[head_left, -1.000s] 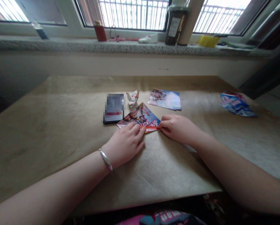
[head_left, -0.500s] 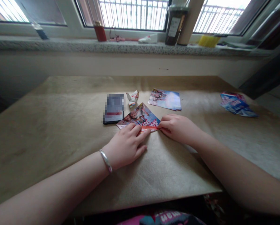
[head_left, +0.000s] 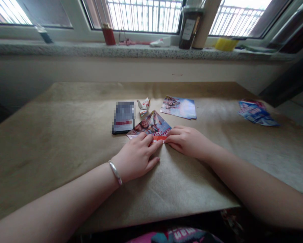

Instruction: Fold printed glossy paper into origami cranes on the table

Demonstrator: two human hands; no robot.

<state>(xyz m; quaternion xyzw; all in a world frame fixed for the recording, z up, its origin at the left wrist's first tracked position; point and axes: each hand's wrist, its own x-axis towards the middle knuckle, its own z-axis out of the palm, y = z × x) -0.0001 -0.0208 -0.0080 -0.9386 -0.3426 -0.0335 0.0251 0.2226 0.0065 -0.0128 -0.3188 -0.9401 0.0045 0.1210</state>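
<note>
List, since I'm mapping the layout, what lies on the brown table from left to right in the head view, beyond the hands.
phone → small folded paper piece → folded printed triangle → flat printed sheets → pile of printed papers.

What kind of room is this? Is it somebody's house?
Probably a home, at a table by a window. A stone windowsill holds a jar and small items, bars cover the window, and brown paper covers the table, where both hands press a folded picture sheet.
</note>
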